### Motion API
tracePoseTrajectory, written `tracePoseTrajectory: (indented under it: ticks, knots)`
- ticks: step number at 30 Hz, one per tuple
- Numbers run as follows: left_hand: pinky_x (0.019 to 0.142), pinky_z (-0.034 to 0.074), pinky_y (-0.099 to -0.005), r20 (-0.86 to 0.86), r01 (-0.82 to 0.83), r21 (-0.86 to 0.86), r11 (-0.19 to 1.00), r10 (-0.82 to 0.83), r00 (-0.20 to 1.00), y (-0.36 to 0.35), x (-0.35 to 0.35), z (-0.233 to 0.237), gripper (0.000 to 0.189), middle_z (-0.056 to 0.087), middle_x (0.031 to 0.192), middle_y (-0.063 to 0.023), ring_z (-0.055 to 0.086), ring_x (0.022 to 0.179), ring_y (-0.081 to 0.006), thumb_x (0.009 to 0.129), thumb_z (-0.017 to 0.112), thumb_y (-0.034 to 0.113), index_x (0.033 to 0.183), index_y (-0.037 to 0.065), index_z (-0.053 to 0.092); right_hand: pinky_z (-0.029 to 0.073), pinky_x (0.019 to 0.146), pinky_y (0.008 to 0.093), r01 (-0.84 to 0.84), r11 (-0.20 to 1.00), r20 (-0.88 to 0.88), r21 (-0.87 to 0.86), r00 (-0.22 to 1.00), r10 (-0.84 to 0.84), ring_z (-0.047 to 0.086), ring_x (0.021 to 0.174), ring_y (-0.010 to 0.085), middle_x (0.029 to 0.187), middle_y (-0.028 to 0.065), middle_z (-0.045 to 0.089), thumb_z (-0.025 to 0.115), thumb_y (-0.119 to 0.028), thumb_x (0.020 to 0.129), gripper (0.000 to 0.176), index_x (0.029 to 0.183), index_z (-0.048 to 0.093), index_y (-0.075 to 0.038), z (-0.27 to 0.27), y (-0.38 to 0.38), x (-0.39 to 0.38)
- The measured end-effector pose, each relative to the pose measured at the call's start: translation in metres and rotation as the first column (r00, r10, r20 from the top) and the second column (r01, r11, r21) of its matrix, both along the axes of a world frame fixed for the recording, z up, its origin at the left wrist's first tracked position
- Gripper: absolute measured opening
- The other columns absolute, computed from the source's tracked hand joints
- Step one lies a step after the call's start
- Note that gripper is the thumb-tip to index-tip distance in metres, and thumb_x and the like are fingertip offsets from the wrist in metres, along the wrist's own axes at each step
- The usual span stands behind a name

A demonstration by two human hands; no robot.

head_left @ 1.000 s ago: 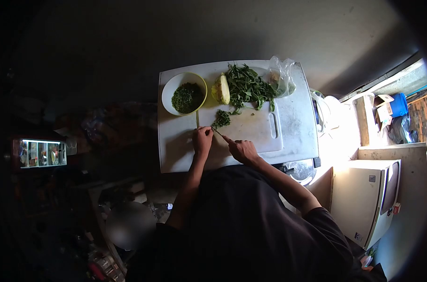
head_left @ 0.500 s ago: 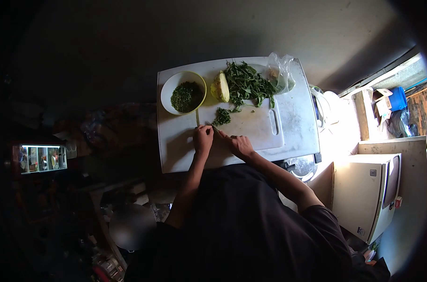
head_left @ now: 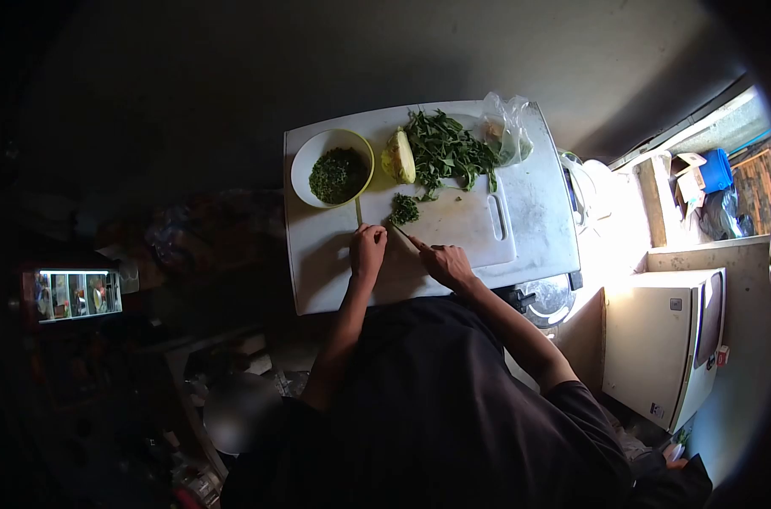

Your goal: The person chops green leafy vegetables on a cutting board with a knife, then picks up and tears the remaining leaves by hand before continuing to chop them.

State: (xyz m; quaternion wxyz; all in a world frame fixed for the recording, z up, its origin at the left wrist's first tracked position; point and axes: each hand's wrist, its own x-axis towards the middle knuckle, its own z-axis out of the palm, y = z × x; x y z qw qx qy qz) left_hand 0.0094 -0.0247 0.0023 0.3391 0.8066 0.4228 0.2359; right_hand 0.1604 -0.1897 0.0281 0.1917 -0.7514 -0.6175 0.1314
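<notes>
My right hand (head_left: 446, 263) is closed round the handle of a knife (head_left: 401, 232). The blade points up and left, its tip at a small pile of chopped greens (head_left: 404, 209) on the white cutting board (head_left: 462, 229). To the left, my left hand (head_left: 369, 246) rests at the board's near left part with its fingers drawn together; whatever they hold is hidden. Beyond my left hand stands a white bowl (head_left: 305, 174) with a yellow-green rim, holding finely chopped greens (head_left: 339, 176).
A pale yellow-green vegetable piece (head_left: 400, 157) and a heap of leafy greens (head_left: 450, 148) lie along the far side. A clear plastic bag (head_left: 508, 127) sits at the table's (head_left: 546, 220) far right corner. A white fridge-like box (head_left: 648, 339) stands to the right.
My right hand has shifted slightly right, and the knife has moved from beside my left fingers to the chopped pile. The pile looks more compact. My left hand has barely moved.
</notes>
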Motion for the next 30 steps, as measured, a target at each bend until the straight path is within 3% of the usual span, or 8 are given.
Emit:
tracePoseTrajectory:
  ticks: [3, 5, 12, 15, 21, 23, 26, 30]
  knots:
    - [0.073, 0.054, -0.0387, -0.007, 0.037, 0.034, 0.999, -0.037, 0.999, 0.005, 0.002, -0.016, 0.008, 0.066, 0.09, -0.0137, 0.068, 0.083, -0.0313, 0.086, 0.07, 0.009, 0.09, 0.001, 0.069, 0.048, 0.051, 0.047, 0.02, 1.0, -0.018, 0.013, 1.0, -0.02, 0.064, 0.057, 0.0334, 0.07, 0.011, 0.067, 0.055, -0.016, 0.092, 0.059, 0.149, 0.048, -0.025, 0.005, 0.0, -0.007]
    - [0.071, 0.054, -0.0429, -0.052, 0.053, 0.208, 0.977, -0.043, 0.998, 0.006, 0.005, -0.025, 0.01, 0.064, 0.089, -0.0141, 0.066, 0.082, -0.0335, 0.085, 0.069, 0.01, 0.085, 0.002, 0.063, 0.048, 0.051, 0.0471, 0.027, 1.0, -0.024, -0.002, 0.999, -0.027, 0.064, 0.057, 0.0335, 0.069, 0.0111, 0.066, 0.054, -0.015, 0.091, 0.059, 0.149, 0.049, -0.025, 0.011, -0.001, -0.012]
    - [0.072, 0.054, -0.0411, -0.053, 0.046, 0.203, 0.978, -0.036, 0.998, 0.007, 0.012, -0.008, 0.008, 0.066, 0.089, -0.0131, 0.067, 0.082, -0.0327, 0.083, 0.07, 0.009, 0.086, 0.002, 0.067, 0.049, 0.052, 0.048, 0.074, 0.997, -0.034, -0.028, 0.997, -0.075, 0.064, 0.056, 0.0339, 0.068, 0.0118, 0.067, 0.053, -0.015, 0.092, 0.057, 0.148, 0.05, -0.024, 0.02, -0.002, -0.026]
    - [0.07, 0.054, -0.0398, -0.067, 0.114, 0.15, 0.982, -0.104, 0.992, 0.013, 0.007, 0.003, 0.007, 0.067, 0.086, -0.0132, 0.068, 0.079, -0.0317, 0.082, 0.071, 0.009, 0.084, 0.002, 0.069, 0.05, 0.053, 0.0484, 0.087, 0.995, -0.011, -0.047, 0.996, -0.088, 0.064, 0.057, 0.0342, 0.068, 0.0121, 0.067, 0.053, -0.015, 0.092, 0.057, 0.148, 0.05, -0.023, 0.018, -0.004, -0.031]
    - [0.066, 0.054, -0.0382, 0.079, 0.195, 0.148, 0.97, -0.208, 0.975, 0.019, 0.001, -0.002, 0.005, 0.067, 0.081, -0.0135, 0.068, 0.073, -0.0312, 0.082, 0.071, 0.007, 0.083, 0.002, 0.072, 0.051, 0.055, 0.0486, 0.093, 0.994, -0.005, -0.05, 0.996, -0.093, 0.066, 0.061, 0.035, 0.071, 0.0132, 0.068, 0.054, -0.013, 0.091, 0.061, 0.151, 0.046, -0.022, 0.008, -0.002, -0.036]
    - [0.07, 0.054, -0.0412, 0.056, 0.189, 0.057, 0.98, -0.192, 0.98, 0.018, 0.002, 0.0, 0.007, 0.067, 0.086, -0.0147, 0.067, 0.078, -0.0353, 0.083, 0.071, 0.008, 0.084, 0.002, 0.072, 0.051, 0.056, 0.0484, 0.1, 0.994, -0.002, -0.045, 0.995, -0.1, 0.066, 0.062, 0.0351, 0.073, 0.0135, 0.068, 0.053, -0.013, 0.091, 0.061, 0.151, 0.045, -0.022, 0.002, 0.001, -0.036]
    - [0.065, 0.054, -0.0386, 0.039, 0.185, 0.155, 0.97, -0.193, 0.98, 0.018, 0.002, -0.006, 0.007, 0.067, 0.083, -0.0135, 0.068, 0.073, -0.0301, 0.082, 0.072, 0.007, 0.086, 0.001, 0.073, 0.052, 0.057, 0.0477, 0.089, 0.996, 0.005, -0.022, 0.996, -0.089, 0.067, 0.064, 0.0346, 0.075, 0.0125, 0.069, 0.052, -0.013, 0.092, 0.062, 0.153, 0.043, -0.022, 0.002, 0.007, -0.035]
    - [0.067, 0.054, -0.0386, 0.05, 0.203, 0.164, 0.965, -0.214, 0.976, 0.014, -0.002, 0.003, 0.009, 0.068, 0.085, -0.014, 0.068, 0.073, -0.0303, 0.083, 0.071, 0.008, 0.088, 0.0, 0.073, 0.051, 0.057, 0.0474, 0.091, 0.996, 0.017, -0.022, 0.996, -0.091, 0.067, 0.063, 0.0336, 0.076, 0.0105, 0.069, 0.051, -0.014, 0.092, 0.063, 0.154, 0.042, -0.024, -0.001, 0.0, -0.035]
